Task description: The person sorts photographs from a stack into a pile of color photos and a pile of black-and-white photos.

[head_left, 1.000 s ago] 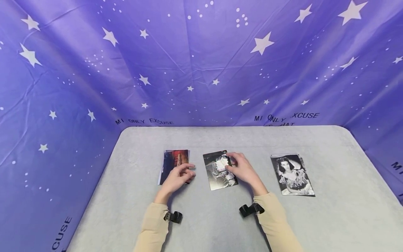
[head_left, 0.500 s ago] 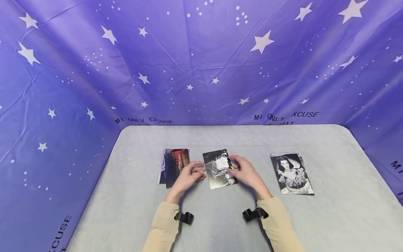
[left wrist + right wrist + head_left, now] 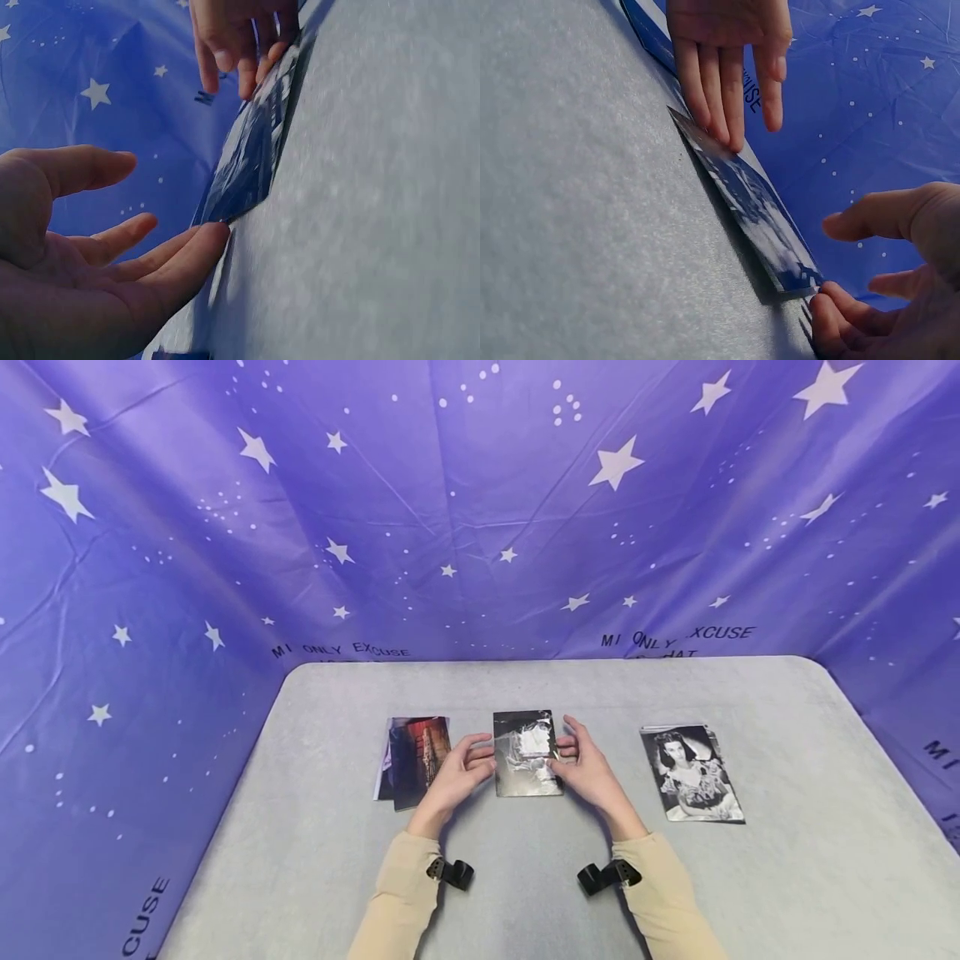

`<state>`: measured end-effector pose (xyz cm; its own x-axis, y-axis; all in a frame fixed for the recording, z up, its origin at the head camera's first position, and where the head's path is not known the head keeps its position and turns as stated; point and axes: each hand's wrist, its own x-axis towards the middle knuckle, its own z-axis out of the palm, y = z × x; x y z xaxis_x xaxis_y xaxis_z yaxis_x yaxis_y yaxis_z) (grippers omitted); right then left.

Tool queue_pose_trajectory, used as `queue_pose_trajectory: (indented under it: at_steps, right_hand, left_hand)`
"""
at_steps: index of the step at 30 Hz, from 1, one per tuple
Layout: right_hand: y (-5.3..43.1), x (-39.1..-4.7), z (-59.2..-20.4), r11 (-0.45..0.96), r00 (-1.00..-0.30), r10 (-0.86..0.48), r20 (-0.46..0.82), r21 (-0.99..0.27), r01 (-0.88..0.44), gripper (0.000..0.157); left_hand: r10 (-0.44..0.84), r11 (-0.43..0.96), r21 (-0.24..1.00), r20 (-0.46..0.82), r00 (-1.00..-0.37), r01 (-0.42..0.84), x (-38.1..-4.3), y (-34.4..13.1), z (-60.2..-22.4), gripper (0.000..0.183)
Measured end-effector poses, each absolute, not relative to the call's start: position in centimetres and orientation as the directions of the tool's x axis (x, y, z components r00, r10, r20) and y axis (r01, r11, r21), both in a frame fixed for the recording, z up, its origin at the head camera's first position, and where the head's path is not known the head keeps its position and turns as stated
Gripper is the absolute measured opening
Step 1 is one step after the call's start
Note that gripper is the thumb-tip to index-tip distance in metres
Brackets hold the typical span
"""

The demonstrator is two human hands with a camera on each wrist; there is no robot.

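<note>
A glossy black-and-white photo card lies between my two hands in the middle of the table. At its left edge are the fingertips of my left hand, the thumb held apart from the fingers in the left wrist view. My right hand touches the opposite edge with its fingertips. In the right wrist view the right thumb is raised away from the card. Neither hand curls round the card. Glare covers part of its picture, and a shadow runs along its near edge.
To the left is a loosely stacked pile of colour photo cards, the top one askew. A second pile, topped by a black-and-white portrait card, lies at the right. The grey table ends at a purple star-patterned cloth behind.
My left hand has moved right, off the left pile, whose top card has shifted toward me. The middle card has turned straighter, and my right hand has slid from its upper corner to its side.
</note>
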<state>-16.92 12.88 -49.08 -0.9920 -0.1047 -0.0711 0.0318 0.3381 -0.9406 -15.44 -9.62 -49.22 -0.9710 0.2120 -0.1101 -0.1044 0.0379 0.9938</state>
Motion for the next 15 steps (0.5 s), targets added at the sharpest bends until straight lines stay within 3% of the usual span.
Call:
queue_pose_trajectory:
  at_steps: [7,15]
  right_hand:
    - [13.6,-16.7,-49.4,0.238,-0.996,-0.057,-0.066,-0.97,0.05,0.077]
    - [14.6,-16.4,-49.3,0.21,-0.998,-0.058,-0.039,-0.977,0.026,0.06]
  left_hand:
    - [0.196,-0.02,0.993,-0.106,-0.975,-0.112,-15.9,-8.3,-49.2,0.056]
    - [0.168,-0.053,0.991,-0.111,-0.979,-0.122,-16.6,-7.0,-49.0,0.057]
